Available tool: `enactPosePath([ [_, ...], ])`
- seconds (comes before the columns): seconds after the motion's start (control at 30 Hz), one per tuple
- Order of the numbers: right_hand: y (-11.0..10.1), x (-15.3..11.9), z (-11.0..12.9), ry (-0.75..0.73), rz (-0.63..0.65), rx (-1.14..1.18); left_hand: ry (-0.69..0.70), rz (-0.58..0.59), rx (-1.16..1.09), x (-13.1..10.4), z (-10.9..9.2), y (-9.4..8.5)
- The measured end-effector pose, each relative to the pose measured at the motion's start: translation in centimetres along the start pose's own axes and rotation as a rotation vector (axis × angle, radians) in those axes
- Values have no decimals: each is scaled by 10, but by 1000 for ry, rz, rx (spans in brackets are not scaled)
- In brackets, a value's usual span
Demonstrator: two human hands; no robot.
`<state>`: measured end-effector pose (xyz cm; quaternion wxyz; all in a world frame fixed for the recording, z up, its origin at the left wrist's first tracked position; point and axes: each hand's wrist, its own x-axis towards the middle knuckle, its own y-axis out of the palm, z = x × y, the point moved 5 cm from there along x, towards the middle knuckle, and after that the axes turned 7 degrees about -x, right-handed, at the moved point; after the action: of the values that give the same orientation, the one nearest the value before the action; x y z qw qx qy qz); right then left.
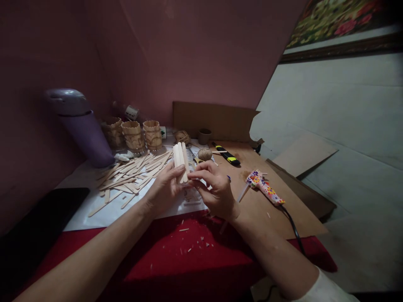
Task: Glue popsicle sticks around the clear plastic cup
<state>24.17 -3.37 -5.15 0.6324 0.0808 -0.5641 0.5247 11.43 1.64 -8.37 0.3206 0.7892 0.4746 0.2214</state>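
Several pale wooden sticks (180,159) stand upright side by side in a bundle at the middle of the view. My left hand (166,184) is wrapped round their left side, with the thumb across the front. What lies inside or behind the bundle is hidden. On the right, my right hand (215,188) has its fingers closed at the lower right edge of the sticks, gripping the rightmost one. Loose wooden sticks (129,178) lie in a pile on white paper to the left of my hands.
Carved-looking wooden cups (133,136) and a purple bottle (86,134) stand at the back left. A yellow-black cutter (226,154), a twine ball (205,154) and a flowered glue gun (265,187) with a black cord lie right. Red cloth (189,260) holds scraps.
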Motion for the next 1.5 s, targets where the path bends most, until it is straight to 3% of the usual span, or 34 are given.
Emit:
enactPosePath([
  [0.73, -7, 3, -5, -107, -12, -137, -6, 79, 46, 1, 2, -2],
  [1.5, -5, 3, -3, -85, 11, -140, -12, 69, 38, 1, 1, 0],
])
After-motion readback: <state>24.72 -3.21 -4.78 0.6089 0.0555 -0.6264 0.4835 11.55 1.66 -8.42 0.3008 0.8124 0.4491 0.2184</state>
